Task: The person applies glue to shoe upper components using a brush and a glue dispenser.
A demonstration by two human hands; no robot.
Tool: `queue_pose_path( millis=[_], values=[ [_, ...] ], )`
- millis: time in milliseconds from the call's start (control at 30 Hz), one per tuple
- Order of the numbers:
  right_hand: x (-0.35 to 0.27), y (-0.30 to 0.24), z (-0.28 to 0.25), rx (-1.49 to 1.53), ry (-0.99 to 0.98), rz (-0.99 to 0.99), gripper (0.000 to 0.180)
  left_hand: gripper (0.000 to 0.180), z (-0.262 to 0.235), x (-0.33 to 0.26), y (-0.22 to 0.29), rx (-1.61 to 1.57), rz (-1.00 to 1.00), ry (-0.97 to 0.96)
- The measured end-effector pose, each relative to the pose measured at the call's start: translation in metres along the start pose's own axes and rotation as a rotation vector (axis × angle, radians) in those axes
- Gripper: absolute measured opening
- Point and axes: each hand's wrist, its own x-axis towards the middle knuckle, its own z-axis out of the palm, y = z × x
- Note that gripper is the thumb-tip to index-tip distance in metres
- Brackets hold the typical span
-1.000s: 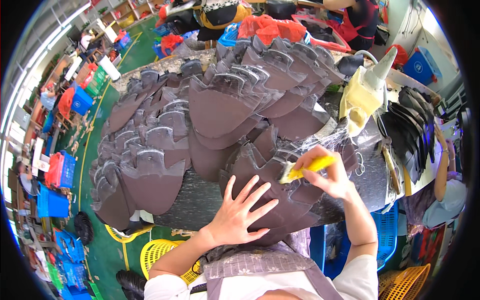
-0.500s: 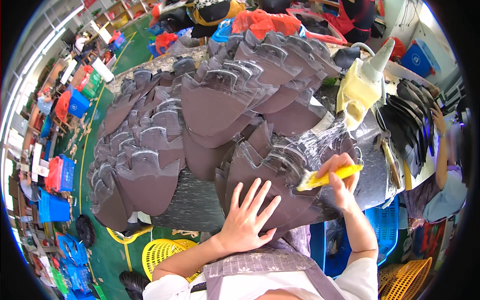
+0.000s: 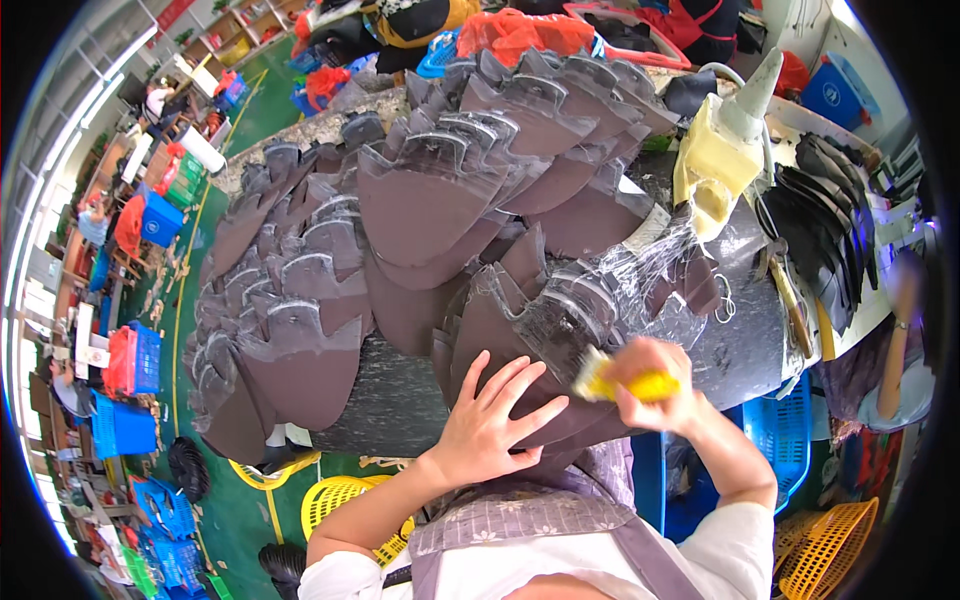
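While the left hand (image 3: 487,425) lies open, fingers spread flat on a brown piece (image 3: 520,335) at the table's (image 3: 400,400) near edge, the right hand (image 3: 655,395) just beside it grips a yellow brush (image 3: 625,382) against that piece; beyond, a glue bottle (image 3: 722,160).

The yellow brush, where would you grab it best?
Hold the yellow-handled brush by its handle, coming from the right: the right hand wraps it there, bristle end pointing left over the brown leather pieces that the left hand presses flat.
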Motion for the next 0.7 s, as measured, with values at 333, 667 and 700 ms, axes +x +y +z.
queue_pose_path(
  millis=[333,667,700],
  values=[
    [-0.023,-0.034,-0.003,-0.183,0.06,0.037,0.014,0.064,-0.012,0.007,-0.006,-0.014,0.039,-0.066],
    [0.033,-0.013,0.002,-0.063,-0.008,0.229,0.018,0.063,-0.013,0.006,-0.006,-0.056,0.04,-0.045],
    [0.028,-0.007,-0.003,-0.108,-0.037,0.254,0.017,0.063,-0.012,0.005,-0.006,-0.082,0.048,-0.056]
  ],
)
